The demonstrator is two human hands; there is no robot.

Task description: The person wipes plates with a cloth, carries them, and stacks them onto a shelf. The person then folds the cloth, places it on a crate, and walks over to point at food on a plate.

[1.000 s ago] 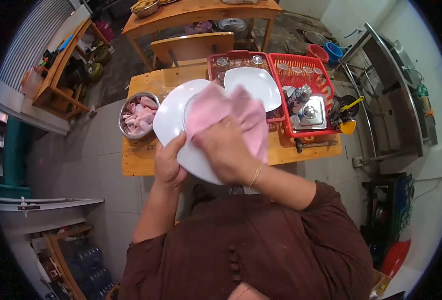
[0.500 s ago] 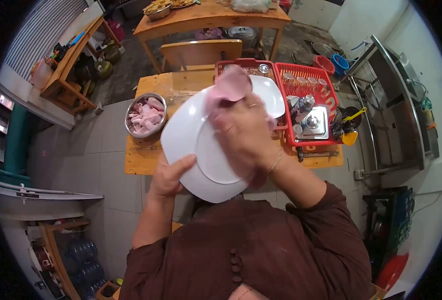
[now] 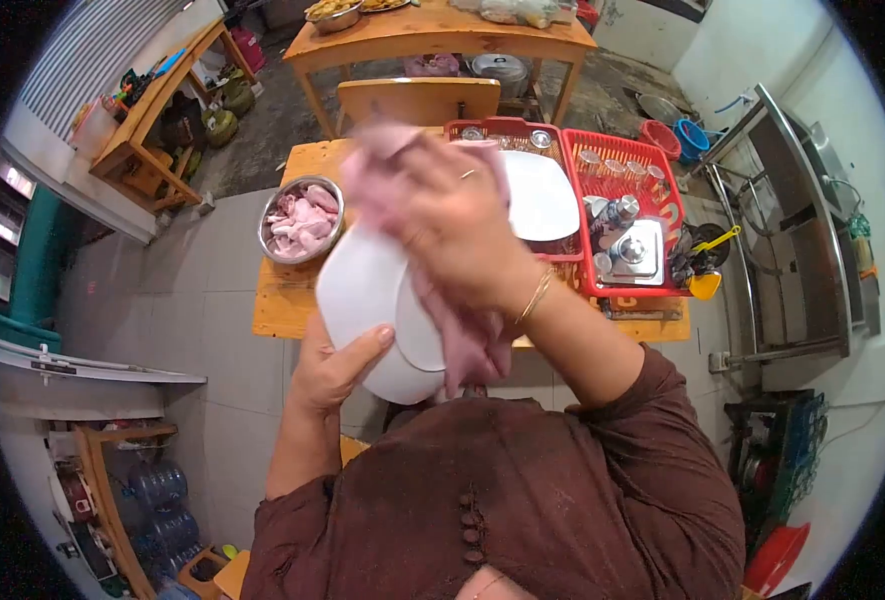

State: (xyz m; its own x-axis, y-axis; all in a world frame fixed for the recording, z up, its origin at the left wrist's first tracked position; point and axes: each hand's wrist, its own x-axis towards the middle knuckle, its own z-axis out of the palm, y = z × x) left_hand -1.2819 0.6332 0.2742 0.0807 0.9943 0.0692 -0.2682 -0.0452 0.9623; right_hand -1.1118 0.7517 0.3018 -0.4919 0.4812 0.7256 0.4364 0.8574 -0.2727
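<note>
My left hand (image 3: 340, 368) grips a white plate (image 3: 367, 285) by its near left edge, the thumb lying on its surface. The plate is held up and tilted over the near side of the table. Against its far right part my right hand (image 3: 452, 215) presses a pink cloth (image 3: 477, 345), blurred by motion. Folds of the cloth hang down on both sides of that hand and hide much of the plate. My right fingers are closed around the cloth.
Raw chicken pieces fill a metal bowl (image 3: 302, 222) on the wooden table (image 3: 274, 312). To the right, a red basket (image 3: 574, 170) holds glasses and a metal container (image 3: 634, 250). Another white plate (image 3: 540, 195) rests in the basket beside it. A wooden chair (image 3: 417, 97) stands behind.
My right hand and the cloth have swept left across the plate towards its far edge. My left hand keeps its hold, while the plate is turned a little.
</note>
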